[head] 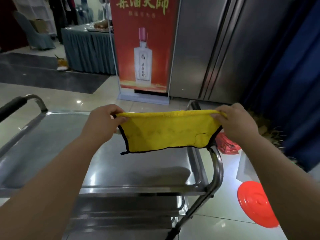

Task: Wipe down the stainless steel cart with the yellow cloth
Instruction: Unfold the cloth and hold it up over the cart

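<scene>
A: Where is the yellow cloth (166, 131)?

B: It hangs in the air above the stainless steel cart (57, 146), stretched flat between both hands, its black-edged lower hem clear of the top shelf. It does not touch the steel.

A: And the fingers?

B: The left hand (105, 118) pinches the cloth's upper corner at nine o'clock, thumb and fingers curled round the folded top edge. The right hand (237, 118) pinches the opposite corner at three o'clock in the same way. Both forearms reach in from the bottom of the view.

A: How does the cart stand?

B: Its top shelf lies under the cloth, a lower shelf shows beneath at six o'clock, and tubular handles rise at each end, the left one with a black grip (12, 105).

A: What surrounds it?

B: At twelve o'clock, a red banner (143, 45) showing a bottle, beside a steel cabinet (225, 49). At four o'clock, a red round lid (256, 203) lies on the tiled floor (216, 224). At eleven o'clock stands a skirted table (88, 49).
</scene>
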